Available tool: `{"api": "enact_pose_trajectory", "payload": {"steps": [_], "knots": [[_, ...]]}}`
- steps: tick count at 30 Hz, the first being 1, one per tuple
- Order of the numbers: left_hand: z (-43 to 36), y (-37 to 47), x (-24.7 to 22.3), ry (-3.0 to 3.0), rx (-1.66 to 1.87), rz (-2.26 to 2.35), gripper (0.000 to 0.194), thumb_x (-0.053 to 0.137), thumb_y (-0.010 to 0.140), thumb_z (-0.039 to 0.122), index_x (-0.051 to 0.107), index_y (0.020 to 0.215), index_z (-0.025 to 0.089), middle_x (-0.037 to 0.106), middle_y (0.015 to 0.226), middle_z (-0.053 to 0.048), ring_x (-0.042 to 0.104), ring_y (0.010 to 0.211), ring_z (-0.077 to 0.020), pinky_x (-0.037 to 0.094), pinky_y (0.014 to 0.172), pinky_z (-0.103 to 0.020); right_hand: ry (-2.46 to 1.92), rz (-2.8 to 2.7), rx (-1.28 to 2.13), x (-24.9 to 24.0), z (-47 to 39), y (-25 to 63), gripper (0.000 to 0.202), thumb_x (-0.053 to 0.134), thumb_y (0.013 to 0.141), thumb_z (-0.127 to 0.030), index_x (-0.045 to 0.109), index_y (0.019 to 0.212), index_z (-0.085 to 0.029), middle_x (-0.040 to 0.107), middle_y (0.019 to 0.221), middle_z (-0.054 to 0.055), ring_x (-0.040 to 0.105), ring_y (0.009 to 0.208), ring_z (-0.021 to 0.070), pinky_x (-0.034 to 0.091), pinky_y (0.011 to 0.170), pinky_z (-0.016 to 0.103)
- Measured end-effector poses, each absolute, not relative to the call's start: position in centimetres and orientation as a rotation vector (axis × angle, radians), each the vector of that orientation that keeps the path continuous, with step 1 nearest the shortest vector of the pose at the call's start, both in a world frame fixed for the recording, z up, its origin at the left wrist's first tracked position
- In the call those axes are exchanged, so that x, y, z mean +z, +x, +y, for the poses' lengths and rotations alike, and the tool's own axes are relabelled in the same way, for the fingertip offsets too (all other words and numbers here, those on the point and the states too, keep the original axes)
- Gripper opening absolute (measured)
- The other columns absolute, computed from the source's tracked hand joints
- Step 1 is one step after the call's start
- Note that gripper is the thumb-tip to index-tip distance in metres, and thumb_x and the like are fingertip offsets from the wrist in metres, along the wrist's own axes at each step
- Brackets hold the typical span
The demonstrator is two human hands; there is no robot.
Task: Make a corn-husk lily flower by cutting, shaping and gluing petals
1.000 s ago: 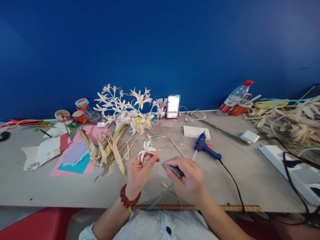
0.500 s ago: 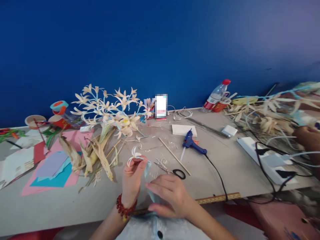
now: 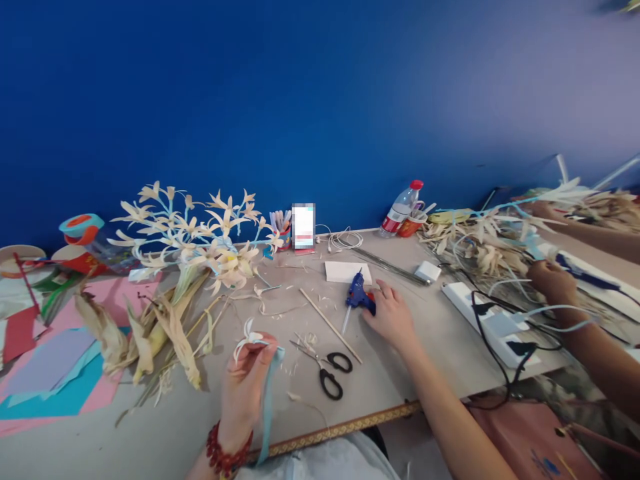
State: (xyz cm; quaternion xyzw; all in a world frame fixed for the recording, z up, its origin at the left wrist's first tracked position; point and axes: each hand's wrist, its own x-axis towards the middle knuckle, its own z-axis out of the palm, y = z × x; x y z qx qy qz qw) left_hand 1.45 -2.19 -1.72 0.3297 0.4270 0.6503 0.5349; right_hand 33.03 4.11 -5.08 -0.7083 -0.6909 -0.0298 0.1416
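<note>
My left hand [image 3: 247, 373], with a red bead bracelet at the wrist, pinches a small white flower [image 3: 249, 339]. A light blue strip [image 3: 269, 407] hangs from its fingertips down to the table edge. My right hand [image 3: 393, 317] lies over the handle of the blue glue gun [image 3: 357, 293], its fingers curled around it. Black-handled scissors [image 3: 327, 373] rest between my hands, partly open. Beyond them a thin wooden stick [image 3: 330, 325] lies slantwise, and a white card [image 3: 347, 272] is under the gun's nozzle.
Cream flowers on blue stems [image 3: 225, 257] and dry husks [image 3: 180, 340] stand at the left, near coloured paper [image 3: 50, 360]. A bottle [image 3: 400, 210] leans at the back. Right are a power strip [image 3: 490, 327] and another person's hand [image 3: 553, 283] among husks.
My right hand has left the blue strip and moved right and forward onto the glue gun. My left hand still holds the flower. The view has turned to the right.
</note>
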Motion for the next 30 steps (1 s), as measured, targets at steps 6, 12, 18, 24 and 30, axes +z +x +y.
{"api": "enact_pose_trajectory", "payload": {"steps": [6,12,18,24,30], "knots": [[-2.1,1.2,-1.7,0.784,1.533,1.061,0.016,0.083,0.067,0.029,0.071,0.071,0.019,0.071,0.078,-0.001,0.065,0.079,-0.0142,0.052,0.073,-0.023,-1.974,-2.140,0.103,-4.6,5.7,34.1,0.043,0.063,0.069,-0.026,0.064,0.110,-0.013,0.055,0.138,0.018,0.049,0.122,0.0358,0.037,0.102,0.045],[-2.1,1.3,-2.2,0.783,1.486,1.065,0.017,0.081,0.070,0.031,0.071,0.073,0.019,0.071,0.080,-0.002,0.063,0.080,-0.0134,0.050,0.076,-0.022,-1.830,-2.098,0.326,-3.7,6.5,36.1,0.044,0.062,0.067,-0.026,0.064,0.110,-0.014,0.064,0.125,0.017,0.055,0.117,0.0340,0.041,0.097,0.043],[-1.4,1.3,-2.3,0.786,1.463,1.122,0.019,0.081,0.070,0.034,0.071,0.074,0.018,0.071,0.080,-0.003,0.063,0.080,-0.0149,0.051,0.076,-0.023,-1.552,-1.891,0.646,-2.9,5.8,37.8,0.040,0.048,0.082,-0.040,0.061,0.110,-0.015,0.070,0.107,0.014,0.067,0.089,0.0264,0.054,0.070,0.036],[-0.8,1.9,-1.1,0.767,1.482,1.135,0.022,0.082,0.067,0.034,0.070,0.069,0.016,0.069,0.076,-0.003,0.061,0.072,-0.0139,0.051,0.068,-0.024,-1.095,-1.361,1.177,-2.3,1.4,33.8,0.033,0.050,0.085,-0.046,0.063,0.100,-0.019,0.068,0.089,0.011,0.055,0.049,0.0165,0.046,0.045,0.032],[-0.5,2.1,-1.1,0.689,1.500,1.083,0.019,0.081,0.069,0.030,0.067,0.073,0.017,0.069,0.078,0.000,0.060,0.071,-0.0101,0.049,0.070,-0.021,-1.139,-1.607,1.104,-0.3,-4.4,26.6,0.014,0.061,0.087,-0.032,0.068,0.090,-0.021,0.072,0.080,0.008,0.062,0.054,0.0187,0.053,0.052,0.030]]}}
